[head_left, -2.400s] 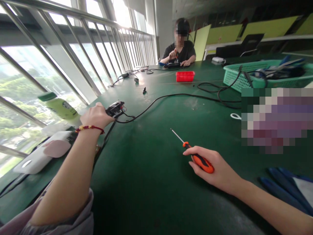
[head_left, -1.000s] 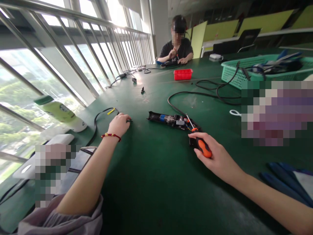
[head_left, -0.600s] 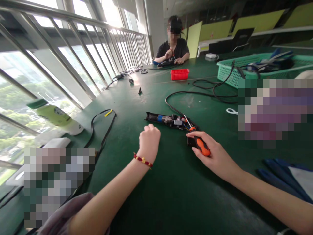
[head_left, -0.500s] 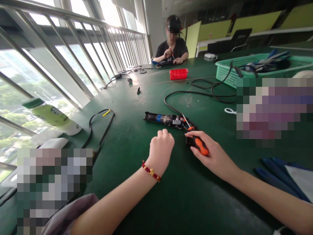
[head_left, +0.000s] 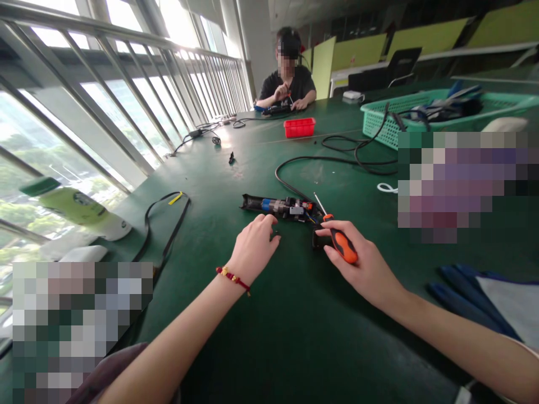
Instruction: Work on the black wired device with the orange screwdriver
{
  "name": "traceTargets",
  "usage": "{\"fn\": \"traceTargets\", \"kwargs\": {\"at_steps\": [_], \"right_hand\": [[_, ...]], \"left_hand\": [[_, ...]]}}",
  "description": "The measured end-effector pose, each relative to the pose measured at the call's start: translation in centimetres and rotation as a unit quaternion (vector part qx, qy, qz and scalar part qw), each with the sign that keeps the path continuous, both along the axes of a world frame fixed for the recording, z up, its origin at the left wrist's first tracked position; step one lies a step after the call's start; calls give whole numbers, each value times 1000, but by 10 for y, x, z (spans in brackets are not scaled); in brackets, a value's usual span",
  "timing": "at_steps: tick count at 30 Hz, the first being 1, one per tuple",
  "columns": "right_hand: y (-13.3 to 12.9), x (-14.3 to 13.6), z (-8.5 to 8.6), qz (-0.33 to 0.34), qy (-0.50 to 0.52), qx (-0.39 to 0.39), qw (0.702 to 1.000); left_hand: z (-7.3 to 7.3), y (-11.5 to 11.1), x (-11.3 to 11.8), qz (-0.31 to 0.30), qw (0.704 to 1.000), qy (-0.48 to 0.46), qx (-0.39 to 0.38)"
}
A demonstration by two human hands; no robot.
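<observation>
My right hand (head_left: pixel 357 258) is closed around a black and orange screwdriver (head_left: pixel 344 247), its metal shaft angled up and left. Beneath its tip end lies a power tool with its casing opened (head_left: pixel 290 207), showing a blue part, grey parts and thin wires. The tool's dark handle sits beside my right fingertips; whether they touch it I cannot tell. Just in front of the tool, my left hand (head_left: pixel 255 247) hovers low over the table, thumb apart from its bent fingers. Close to those fingertips is a small dark spot, too small to make out.
The tool's black cord (head_left: pixel 303 159) loops right toward a green basket (head_left: pixel 381 126). A red bin (head_left: pixel 300 128) stands farther back, near a small black part (head_left: pixel 231 157). Left are a black strap (head_left: pixel 174 233) and a bottle (head_left: pixel 80 207). Across the table a person (head_left: pixel 288 84) works with a screwdriver.
My left hand has moved left and turned from a fist so that its thumb and fingers are apart. The right hand still holds the screwdriver, nearly in place. The view has shifted slightly.
</observation>
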State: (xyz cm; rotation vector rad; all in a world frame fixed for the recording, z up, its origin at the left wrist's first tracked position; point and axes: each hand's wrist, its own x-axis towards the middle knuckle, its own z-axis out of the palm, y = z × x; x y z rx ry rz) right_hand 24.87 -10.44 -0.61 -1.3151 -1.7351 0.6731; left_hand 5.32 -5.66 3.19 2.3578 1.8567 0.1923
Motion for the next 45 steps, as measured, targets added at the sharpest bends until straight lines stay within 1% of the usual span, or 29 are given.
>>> {"fn": "traceTargets", "kwargs": {"at_steps": [3,8,14,18,21,26,28,31,34,37,39,42,45], "right_hand": [[0,0,2,-14,-9,-4,1000],[0,-1,6,-4,-24,-19,1000],[0,-1,8,-12,-50,-10,999],[-2,-3,10,-8,-56,10,998],[-2,-4,9,2,-50,16,999],[-3,-4,8,27,-44,11,999],[-3,-4,8,28,-44,7,999],[-3,-5,8,30,-45,4,999],[-2,-4,6,30,-48,7,998],[-2,-4,5,25,-48,9,998],[-2,-4,5,25,-46,6,999],[-2,-4,6,26,-47,-2,999],[-3,-4,7,27,-54,-4,998]], "left_hand": [[-3,2,-3,-10,1000,0,1],[-6,3,-4,-8,1000,-24,18],[-8,5,-4,-40,997,-50,40],[-10,8,-4,-52,995,-74,44],[-12,8,-5,-65,992,-99,38],[-8,13,-8,-88,983,-160,-17],[-4,16,-7,-91,977,-193,10],[0,23,0,-91,961,-245,93],[-3,29,7,-106,955,-235,145],[-9,31,8,-116,958,-214,152],[-11,32,7,-115,955,-223,160],[-11,31,5,-126,945,-246,178],[-10,32,5,-131,945,-250,166]]}}
